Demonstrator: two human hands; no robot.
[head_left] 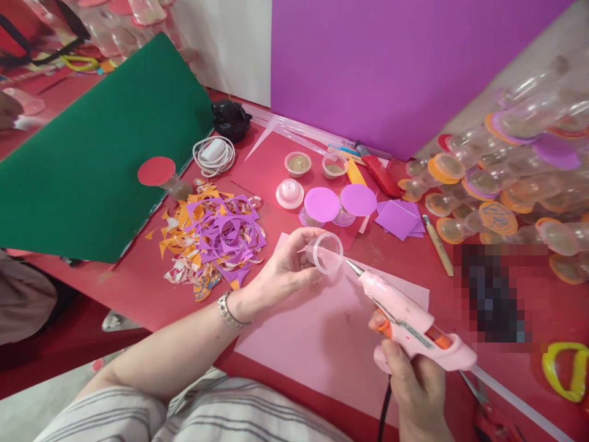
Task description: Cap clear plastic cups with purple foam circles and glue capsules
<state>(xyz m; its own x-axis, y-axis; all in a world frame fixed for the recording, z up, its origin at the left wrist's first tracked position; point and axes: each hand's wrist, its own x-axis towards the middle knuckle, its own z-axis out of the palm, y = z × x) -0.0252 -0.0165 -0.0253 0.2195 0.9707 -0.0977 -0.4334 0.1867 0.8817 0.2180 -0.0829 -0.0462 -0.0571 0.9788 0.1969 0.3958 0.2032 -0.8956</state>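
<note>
Nozzle of pink hot-glue gun, gripped in right hand, sits just beside clear plastic cup pinched in left hand above pink sheet; steady hold, light trigger pressure advised.

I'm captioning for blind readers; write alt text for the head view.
The right hand points a pink glue gun at a clear plastic cup in the left hand, over a pink sheet on a red table. Paper scraps lie left.

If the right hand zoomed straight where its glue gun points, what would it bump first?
Probably the clear cup in the left hand. The pink glue gun in the right hand aims there, though depth is unclear.
</note>
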